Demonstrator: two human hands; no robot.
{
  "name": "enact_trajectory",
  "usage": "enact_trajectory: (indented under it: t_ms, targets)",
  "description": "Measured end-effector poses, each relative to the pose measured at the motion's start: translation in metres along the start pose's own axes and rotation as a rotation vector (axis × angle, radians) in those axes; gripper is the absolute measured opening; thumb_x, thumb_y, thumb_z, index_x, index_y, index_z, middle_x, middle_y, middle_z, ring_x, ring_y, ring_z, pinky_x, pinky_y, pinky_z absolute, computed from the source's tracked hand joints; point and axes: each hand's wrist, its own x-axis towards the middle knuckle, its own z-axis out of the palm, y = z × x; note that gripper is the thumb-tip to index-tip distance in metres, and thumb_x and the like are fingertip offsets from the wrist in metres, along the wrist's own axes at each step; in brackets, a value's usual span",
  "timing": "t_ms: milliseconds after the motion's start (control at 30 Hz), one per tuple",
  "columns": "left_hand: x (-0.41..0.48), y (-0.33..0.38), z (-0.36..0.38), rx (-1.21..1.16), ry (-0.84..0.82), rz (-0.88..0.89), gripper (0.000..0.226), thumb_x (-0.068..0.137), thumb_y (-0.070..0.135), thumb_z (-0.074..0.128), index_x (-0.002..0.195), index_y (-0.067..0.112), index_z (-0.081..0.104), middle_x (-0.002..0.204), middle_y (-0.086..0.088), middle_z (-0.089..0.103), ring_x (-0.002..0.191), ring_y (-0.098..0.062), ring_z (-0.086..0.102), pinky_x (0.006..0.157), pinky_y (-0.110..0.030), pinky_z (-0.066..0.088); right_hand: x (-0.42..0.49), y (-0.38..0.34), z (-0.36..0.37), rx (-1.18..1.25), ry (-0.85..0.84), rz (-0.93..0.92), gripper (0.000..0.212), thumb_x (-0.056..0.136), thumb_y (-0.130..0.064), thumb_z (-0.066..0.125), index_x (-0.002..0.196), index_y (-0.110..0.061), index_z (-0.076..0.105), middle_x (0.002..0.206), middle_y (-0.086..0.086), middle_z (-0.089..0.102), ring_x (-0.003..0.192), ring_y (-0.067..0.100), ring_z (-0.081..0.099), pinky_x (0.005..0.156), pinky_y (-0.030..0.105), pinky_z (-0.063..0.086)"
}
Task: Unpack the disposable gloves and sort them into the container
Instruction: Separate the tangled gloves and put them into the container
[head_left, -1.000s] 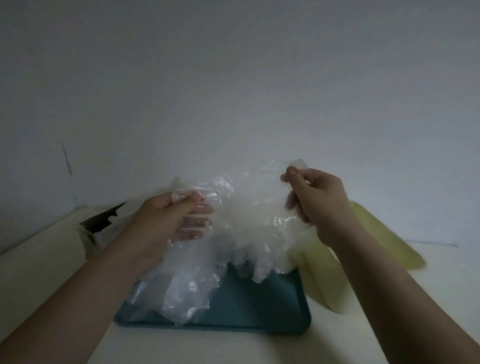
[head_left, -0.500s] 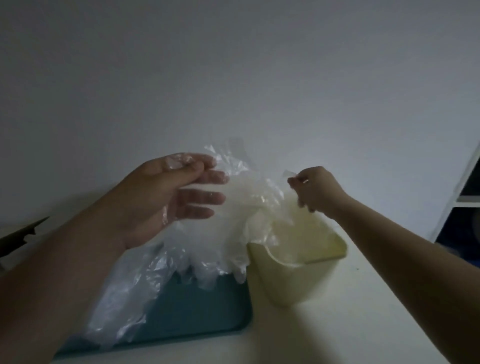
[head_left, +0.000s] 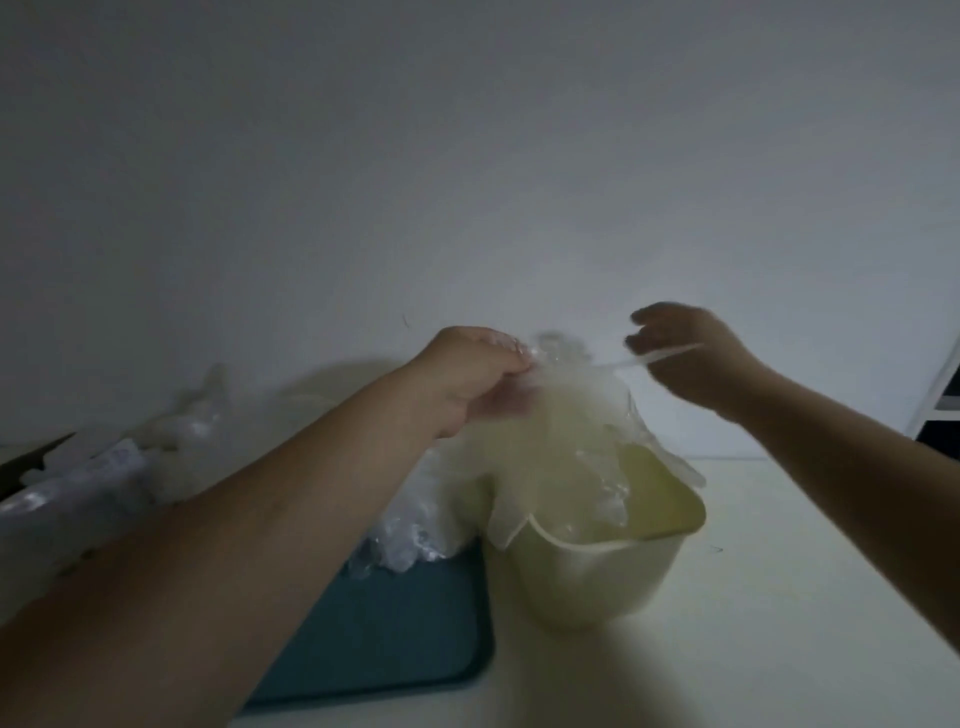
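A plain pale wall (head_left: 467, 156) fills the upper half of the dim view, and a cream table top (head_left: 779, 649) is seen below it. A flat dark teal plastic tray (head_left: 395, 639) lies on the table. Close against its right edge a pale yellow, round-cornered plastic container (head_left: 597, 577) stands upright and open. At the far left, crumpled clear plastic wrapping (head_left: 104, 467) is piled near a dark cardboard edge. A loose heap (head_left: 410, 530) of clear film lies on the far end of the tray, partly hidden by the left forearm. A bunch of thin, translucent disposable gloves (head_left: 561, 441) is held above the container, its lower part already hanging inside, while some glove fingers are draped outside over the near rim. The top of the bunch is gripped by the curled fingers of the left hand (head_left: 472, 379). A thin strip of the film is pulled taut and appears pinched by the blurred right hand (head_left: 685, 358), which is raised over the container's far side. To finish this step well, the bunch is best lowered deep into the container. The draped glove fingers are best tucked inside before both grips are released, since such light film is likely to cling and spring back out.
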Motion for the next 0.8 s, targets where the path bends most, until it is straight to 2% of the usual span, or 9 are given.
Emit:
enact_trajectory:
  t_ms: [67,133,200,300,367,433,533,667,800]
  targets:
    - [0.016,-0.011,0.013,0.048,0.007,-0.037,0.020,0.087,-0.009,0.075,0.101,0.005,0.072,0.081,-0.011,0.071,0.051,-0.013,0.068,0.045,-0.031,0.059,-0.007,0.004,-0.017,0.100,0.175,-0.002,0.034,0.100,-0.012,0.056,0.132,-0.016,0.066,0.130,0.005,0.068,0.116,0.022,0.063,0.094,0.026,0.045]
    - [0.030,-0.023,0.022,0.099,0.018,-0.054,0.022,0.084,-0.016,0.072,0.092,0.004,0.066,0.084,-0.012,0.070,0.061,-0.018,0.070,0.063,-0.042,0.067,-0.017,-0.003,-0.025,0.168,0.175,-0.033,0.032,0.104,-0.017,0.051,0.131,-0.020,0.067,0.128,0.000,0.068,0.117,0.016,0.062,0.099,0.030,0.047]
    - [0.042,-0.033,0.028,0.174,0.046,-0.050,0.021,0.083,-0.015,0.072,0.087,0.005,0.067,0.091,-0.016,0.069,0.075,-0.027,0.071,0.073,-0.043,0.065,-0.031,-0.019,-0.023,0.196,0.031,-0.103,0.028,0.106,-0.025,0.051,0.127,-0.021,0.069,0.123,-0.004,0.071,0.117,0.015,0.064,0.106,0.037,0.049]
    - [0.048,-0.041,0.035,0.184,0.064,-0.072,0.025,0.073,-0.003,0.077,0.093,0.009,0.068,0.101,-0.021,0.068,0.088,-0.035,0.069,0.082,-0.044,0.060,-0.047,-0.038,-0.006,0.018,-0.374,-0.087,0.029,0.106,-0.032,0.052,0.129,-0.024,0.068,0.127,-0.002,0.070,0.113,0.014,0.066,0.105,0.038,0.051]
    - [0.047,-0.043,0.035,0.276,0.079,-0.034,0.036,0.080,0.002,0.079,0.113,0.010,0.069,0.112,-0.014,0.067,0.099,-0.029,0.065,0.091,-0.037,0.055,-0.052,-0.041,0.019,-0.302,-0.600,-0.087,0.045,0.107,-0.041,0.048,0.150,-0.028,0.050,0.153,-0.001,0.052,0.130,0.017,0.056,0.109,0.034,0.043]
    - [0.044,-0.043,0.027,0.346,0.138,0.039,0.044,0.089,0.008,0.076,0.131,0.012,0.065,0.126,-0.006,0.064,0.115,-0.024,0.061,0.098,-0.033,0.052,-0.054,-0.039,0.048,-0.529,-0.705,-0.123,0.061,0.107,-0.049,0.043,0.162,-0.030,0.027,0.167,0.001,0.031,0.148,0.024,0.038,0.118,0.038,0.030]
    - [0.032,-0.036,0.007,0.366,0.204,0.137,0.043,0.094,0.010,0.069,0.136,0.015,0.062,0.131,-0.002,0.062,0.119,-0.020,0.059,0.092,-0.028,0.048,-0.043,-0.028,0.088,-0.599,-0.797,-0.111,0.067,0.105,-0.049,0.048,0.163,-0.032,0.020,0.169,0.002,0.027,0.151,0.028,0.034,0.120,0.043,0.030]
    - [0.003,-0.027,-0.021,0.367,0.229,0.224,0.033,0.095,0.010,0.068,0.127,0.019,0.066,0.125,0.002,0.065,0.108,-0.009,0.062,0.072,-0.013,0.044,-0.026,-0.016,0.123,-0.689,-0.887,-0.054,0.067,0.099,-0.051,0.056,0.160,-0.037,0.031,0.164,0.003,0.036,0.146,0.032,0.040,0.117,0.048,0.038]
    - [-0.029,-0.024,-0.050,0.408,0.208,0.263,0.025,0.095,0.015,0.070,0.118,0.025,0.071,0.112,0.012,0.071,0.092,0.003,0.066,0.064,-0.003,0.047,-0.028,-0.025,0.123,-0.846,-0.999,-0.112,0.055,0.103,-0.044,0.051,0.154,-0.024,0.046,0.154,0.004,0.050,0.135,0.028,0.052,0.110,0.041,0.041]
